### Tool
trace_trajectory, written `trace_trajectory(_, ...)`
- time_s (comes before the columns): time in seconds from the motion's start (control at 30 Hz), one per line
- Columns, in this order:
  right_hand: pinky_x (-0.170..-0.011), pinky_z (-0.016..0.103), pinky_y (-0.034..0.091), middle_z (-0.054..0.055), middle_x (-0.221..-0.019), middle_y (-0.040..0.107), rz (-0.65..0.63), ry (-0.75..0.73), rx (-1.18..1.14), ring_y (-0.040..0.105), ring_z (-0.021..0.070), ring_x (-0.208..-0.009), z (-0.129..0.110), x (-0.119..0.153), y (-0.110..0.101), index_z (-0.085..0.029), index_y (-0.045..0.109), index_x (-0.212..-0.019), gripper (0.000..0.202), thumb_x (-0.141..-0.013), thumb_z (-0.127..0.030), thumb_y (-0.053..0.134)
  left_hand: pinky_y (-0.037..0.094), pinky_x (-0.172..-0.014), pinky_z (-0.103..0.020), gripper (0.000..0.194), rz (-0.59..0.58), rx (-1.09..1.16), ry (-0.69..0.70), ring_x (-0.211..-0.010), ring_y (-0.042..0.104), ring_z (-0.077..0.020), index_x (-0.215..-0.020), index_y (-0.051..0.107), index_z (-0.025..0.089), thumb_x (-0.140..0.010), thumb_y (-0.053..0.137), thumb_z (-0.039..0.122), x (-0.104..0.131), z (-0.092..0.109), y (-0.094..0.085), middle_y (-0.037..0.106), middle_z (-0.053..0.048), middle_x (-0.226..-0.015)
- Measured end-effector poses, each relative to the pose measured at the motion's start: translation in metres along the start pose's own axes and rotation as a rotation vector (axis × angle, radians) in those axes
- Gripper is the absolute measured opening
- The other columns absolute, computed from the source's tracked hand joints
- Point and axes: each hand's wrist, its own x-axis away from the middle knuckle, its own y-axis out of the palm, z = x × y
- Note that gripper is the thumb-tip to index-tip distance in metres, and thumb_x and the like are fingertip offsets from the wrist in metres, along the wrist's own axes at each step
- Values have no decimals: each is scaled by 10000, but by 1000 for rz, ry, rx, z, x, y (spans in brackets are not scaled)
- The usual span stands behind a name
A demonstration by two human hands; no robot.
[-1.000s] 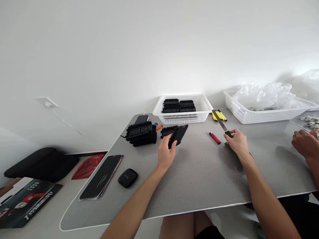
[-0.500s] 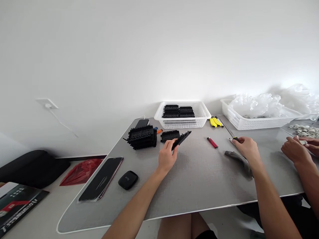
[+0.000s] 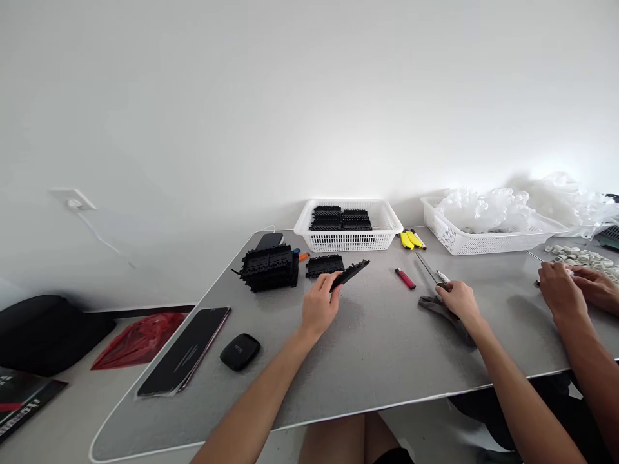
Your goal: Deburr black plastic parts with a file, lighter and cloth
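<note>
Both hands are working well apart over the grey table. Left hand: thumb and fingers are clamping one edge of a black panel, which is tilting upward to the right, seen nearly edge-on above the tabletop. Right hand: fingertips are touching the dark handle of a long, thin-bladed tool, whose blade is pointing away toward the wall; whether the fingers are gripping or merely resting there, one cannot tell. A white pen-like item is lying beside that handle, and a dark grey, crumpled-looking object is lying partly under the right hand and wrist. A red lighter is lying left of the tool. Behind the held panel, a second black panel is lying flat, while a stack of similar panels is standing farther left. Against the wall, a white basket is holding more black panels. At far right, a co-worker's hands are meeting near small whitish pieces.
</note>
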Motion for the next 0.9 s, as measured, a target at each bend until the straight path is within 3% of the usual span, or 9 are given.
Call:
trace_trajectory(0.23, -559, 297, 378, 148, -787, 694, 58, 28, 80, 661, 272, -743, 2, 0, -3, -174, 726, -846, 318, -801, -426, 537, 528, -731, -311, 234, 63, -70, 187, -838, 645, -190, -1099, 594, 217, -892, 521, 134, -2, -2, -2, 663, -45, -909)
trace_trajectory(0.6, -597, 330, 410, 164, -932, 702, 86, -63, 186, 654, 301, -839, 12, 2, 11, -178, 734, -961, 403, -873, -459, 459, 491, -718, -301, 284, 188, -71, 420, -752, 588, -159, -886, 623, 212, -839, 480, -28, -6, 3, -5, 631, -11, -759)
trace_trajectory(0.77, -745, 389, 424, 160, -1013, 678, 262, -254, 246, 589, 321, -978, 23, 17, 11, -167, 657, -1184, 449, -895, -450, 464, 489, -716, -311, 302, 225, -63, 400, -765, 587, -167, -895, 623, 214, -827, 480, -43, -7, 3, -6, 632, -17, -771)
trace_trajectory(0.9, -868, 463, 373, 122, -1133, 635, 331, -474, 299, 522, 311, -1063, 34, 40, 14, -233, 683, -1118, 429, -925, -511, 418, 488, -710, -320, 305, 238, -49, 341, -769, 589, -175, -908, 633, 219, -825, 489, -36, -7, 2, -6, 637, -20, -778)
